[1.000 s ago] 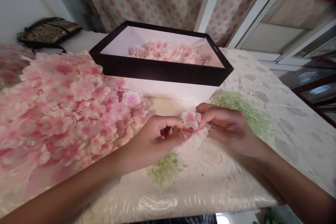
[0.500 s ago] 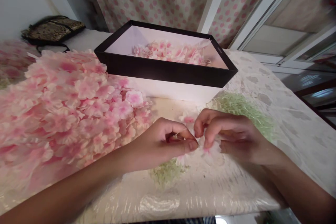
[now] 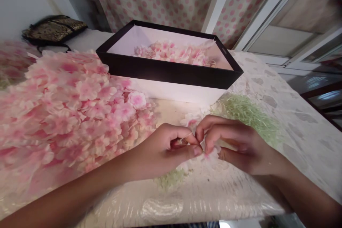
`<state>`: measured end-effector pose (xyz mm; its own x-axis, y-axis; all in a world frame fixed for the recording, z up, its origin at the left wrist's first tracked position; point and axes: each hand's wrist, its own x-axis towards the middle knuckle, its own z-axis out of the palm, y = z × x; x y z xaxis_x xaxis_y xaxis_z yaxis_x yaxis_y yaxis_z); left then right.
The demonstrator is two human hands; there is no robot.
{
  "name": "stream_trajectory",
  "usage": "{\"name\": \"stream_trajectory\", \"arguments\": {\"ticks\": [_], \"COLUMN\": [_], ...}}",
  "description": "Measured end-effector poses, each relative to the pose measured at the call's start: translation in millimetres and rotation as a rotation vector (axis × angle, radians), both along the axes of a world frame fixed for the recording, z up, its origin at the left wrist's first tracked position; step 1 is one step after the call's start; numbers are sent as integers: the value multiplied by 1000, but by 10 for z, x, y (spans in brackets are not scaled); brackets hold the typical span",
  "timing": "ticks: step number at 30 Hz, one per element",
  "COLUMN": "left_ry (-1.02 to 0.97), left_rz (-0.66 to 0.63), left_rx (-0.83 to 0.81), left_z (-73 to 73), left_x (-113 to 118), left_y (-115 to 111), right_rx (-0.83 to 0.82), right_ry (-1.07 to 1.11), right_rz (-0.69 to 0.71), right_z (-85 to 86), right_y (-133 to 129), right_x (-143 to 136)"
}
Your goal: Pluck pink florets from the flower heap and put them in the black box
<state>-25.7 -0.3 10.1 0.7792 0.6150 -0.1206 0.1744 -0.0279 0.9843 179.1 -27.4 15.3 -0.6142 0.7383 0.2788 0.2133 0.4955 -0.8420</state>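
Behind the table [image 3: 240, 201] hangs a spotty pink curtain [image 3: 160, 0]. Near the middle, the left hand [image 3: 165, 149] presses thumb and finger together on a thin string [image 3: 187, 136]. Beside it, the right hand [image 3: 243, 144] bends its fingers over a pale flower [image 3: 212, 159]; I can't tell if they pinch it. A big flower pile [image 3: 80, 114] sits left, and a box [image 3: 171, 73] stands on the far side.

Just below the centre of the frame, a pale pink flower [image 3: 212, 159] was held between the fingertips of the left hand [image 3: 171, 149] and the right hand [image 3: 240, 144]. The left side was filled by a heap of pink flowers [image 3: 72, 110]. At upper centre, more blossoms [image 3: 171, 52] were contained in a black-rimmed box [image 3: 168, 74]. Green shreds [image 3: 251, 115] were scattered right of centre.
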Motion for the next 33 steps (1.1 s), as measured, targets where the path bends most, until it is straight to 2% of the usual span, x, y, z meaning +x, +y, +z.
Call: {"name": "stream_trajectory", "arguments": {"ticks": [7,11,16,27,33], "left_ry": [33,69,54,68,33], "left_rz": [36,36,37,43,-17], "left_rx": [368,489,569,627,633], "left_z": [-37,-42,-30,-44,-19], "left_x": [-11,-26,-27,-37,-41], "left_y": [-28,-37,-56,-52,-42], "right_rx": [128,160,167,183,103], "right_ry": [-168,-199,-237,-213,-166], "right_rz": [-37,-46,-46,-28,14], "right_z": [20,37,47,40,42], "right_y": [-59,-102,-131,-119,-95], "right_x": [0,-12,-2,1,6]}}
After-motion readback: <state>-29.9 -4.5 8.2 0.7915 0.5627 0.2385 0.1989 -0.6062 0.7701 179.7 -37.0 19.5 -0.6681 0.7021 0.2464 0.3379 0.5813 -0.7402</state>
